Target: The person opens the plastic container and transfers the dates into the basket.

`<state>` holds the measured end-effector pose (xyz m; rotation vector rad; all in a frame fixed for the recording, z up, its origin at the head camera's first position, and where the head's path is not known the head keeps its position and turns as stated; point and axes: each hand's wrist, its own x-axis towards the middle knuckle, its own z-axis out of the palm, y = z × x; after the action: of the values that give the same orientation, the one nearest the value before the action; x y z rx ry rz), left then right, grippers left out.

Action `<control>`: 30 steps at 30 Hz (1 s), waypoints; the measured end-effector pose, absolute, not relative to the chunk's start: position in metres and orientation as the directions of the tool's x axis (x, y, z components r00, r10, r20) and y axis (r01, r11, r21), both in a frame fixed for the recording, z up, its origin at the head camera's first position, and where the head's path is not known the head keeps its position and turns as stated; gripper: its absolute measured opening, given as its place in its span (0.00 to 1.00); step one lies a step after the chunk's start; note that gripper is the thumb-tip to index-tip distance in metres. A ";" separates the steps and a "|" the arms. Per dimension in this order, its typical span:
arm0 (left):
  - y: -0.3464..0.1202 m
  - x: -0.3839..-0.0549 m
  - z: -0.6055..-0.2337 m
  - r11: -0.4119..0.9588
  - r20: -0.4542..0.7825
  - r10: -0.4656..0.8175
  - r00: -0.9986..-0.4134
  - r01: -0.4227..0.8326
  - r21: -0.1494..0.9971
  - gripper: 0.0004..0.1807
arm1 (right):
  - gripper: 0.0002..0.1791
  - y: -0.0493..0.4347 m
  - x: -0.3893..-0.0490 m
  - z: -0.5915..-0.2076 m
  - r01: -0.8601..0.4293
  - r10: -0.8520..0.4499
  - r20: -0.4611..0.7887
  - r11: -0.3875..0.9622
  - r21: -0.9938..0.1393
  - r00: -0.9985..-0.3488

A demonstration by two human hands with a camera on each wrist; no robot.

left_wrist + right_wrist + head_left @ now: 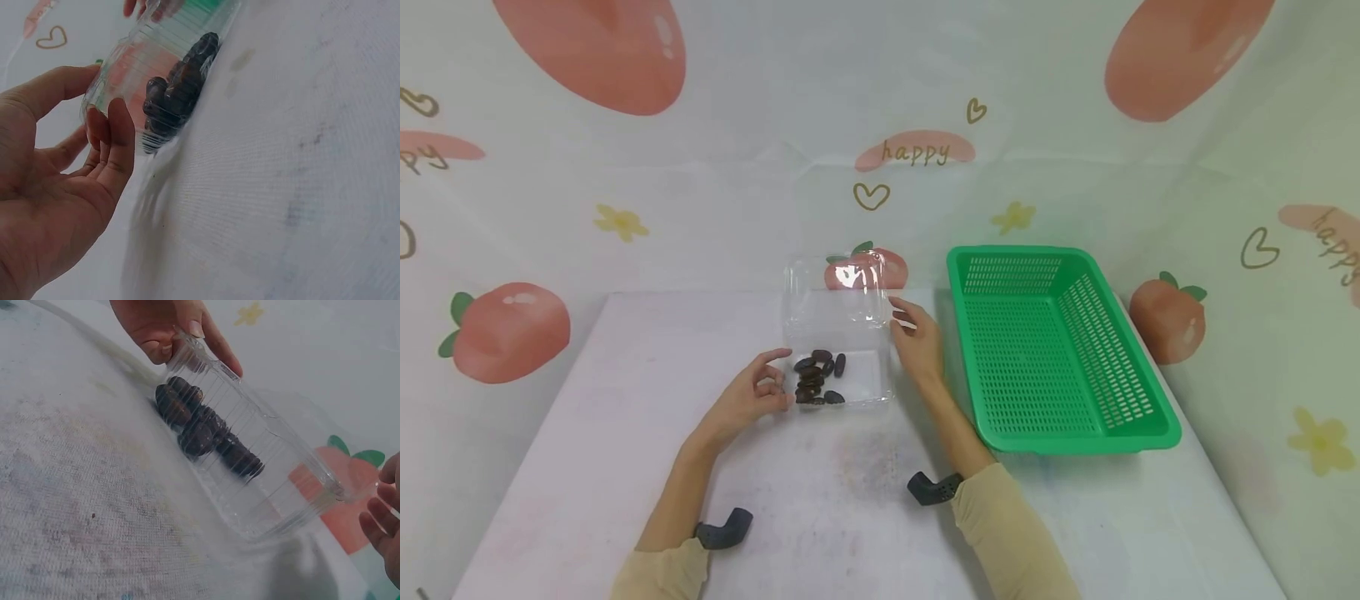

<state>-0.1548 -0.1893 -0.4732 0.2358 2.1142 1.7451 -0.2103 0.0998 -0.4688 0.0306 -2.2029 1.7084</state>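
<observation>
A clear plastic clamshell box (pixel 865 379) sits on the table with its lid (pixel 835 296) raised at the back. Several dark brown, glossy dates (pixel 200 434) lie inside, mostly toward its left side. My left hand (pixel 748 396) holds the box's left end, the thumb at the near corner and a finger reaching along to the far side. At the right, my right hand (pixel 919 342) has its fingers loosely bent beside the back right corner, near the lid's hinge. Nothing is held in it.
To the right of the right hand stands a green plastic basket (pixel 1157 417) with slotted walls. A white cloth (pixel 587 467) covers the table. Behind hangs a pale printed sheet (pixel 722 192) with fruit shapes, close to the raised lid.
</observation>
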 end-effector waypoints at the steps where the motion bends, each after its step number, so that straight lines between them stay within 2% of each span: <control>1: -0.189 -0.154 -0.473 0.213 -0.187 0.365 -0.912 -0.114 0.970 0.44 | 0.20 0.100 -0.210 -0.468 -0.239 0.189 0.295 0.268 -0.933 -0.937; 6: -0.188 -0.152 -0.473 0.218 -0.190 0.359 -0.914 -0.116 0.969 0.44 | 0.17 0.103 -0.204 -0.463 -0.311 0.136 0.346 0.227 -0.923 -0.928; 10: -0.189 -0.150 -0.473 0.219 -0.201 0.360 -0.911 -0.127 0.967 0.45 | 0.16 0.101 -0.195 -0.455 -0.322 0.074 0.349 0.246 -0.914 -0.934; 15: -0.189 -0.147 -0.472 0.224 -0.215 0.360 -0.908 -0.139 0.965 0.45 | 0.17 0.093 -0.186 -0.451 -0.292 -0.098 0.275 0.303 -0.907 -0.957; 19: -0.188 -0.143 -0.473 0.217 -0.226 0.365 -0.903 -0.154 0.964 0.44 | 0.18 0.087 -0.179 -0.452 -0.281 -0.235 0.207 0.347 -0.895 -0.950; 30: -0.186 -0.140 -0.474 0.206 -0.213 0.362 -0.908 -0.145 0.968 0.44 | 0.18 0.071 -0.172 -0.447 -0.215 -0.299 0.072 0.477 -0.853 -0.951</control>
<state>-0.1401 -0.1858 -0.4738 0.2018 2.0928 1.7474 -0.1721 0.0714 -0.4470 0.4838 -2.7730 1.5806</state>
